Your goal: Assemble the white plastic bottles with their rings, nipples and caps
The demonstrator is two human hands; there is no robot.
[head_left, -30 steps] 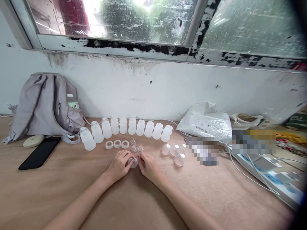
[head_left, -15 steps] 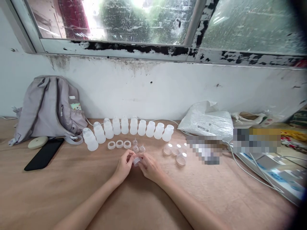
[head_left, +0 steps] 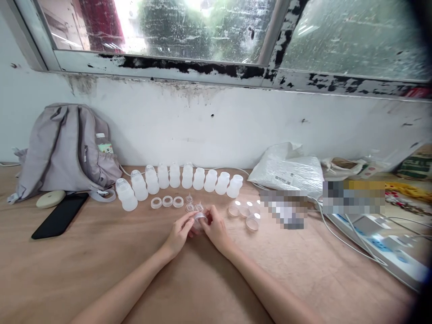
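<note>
Between my two hands, above the table, is a translucent bottle collar ring (head_left: 200,216), its round rim tipped toward me. My left hand (head_left: 178,231) pinches its left side. My right hand (head_left: 215,228) is closed around the right side, with the thumb at the opening. Fingers hide the lower part, so whether a teat sits inside cannot be seen. Just beyond are three clear teats (head_left: 189,207). To their left lie three white collar rings (head_left: 167,201) in a row. Clear domed caps (head_left: 252,222), several of them, stand to the right.
An arc of several frosted baby bottles (head_left: 187,177) stands toward the wall, the left ones capped. A grey backpack (head_left: 64,148), black phone (head_left: 60,216) and round cream case (head_left: 50,199) lie left. A white plastic parcel (head_left: 286,171) and a power strip (head_left: 378,245) with cables are right.
Both hands have lifted the collar ring off the table and turned it, so its rim now faces up toward me. The right thumb has moved to the ring's opening.
</note>
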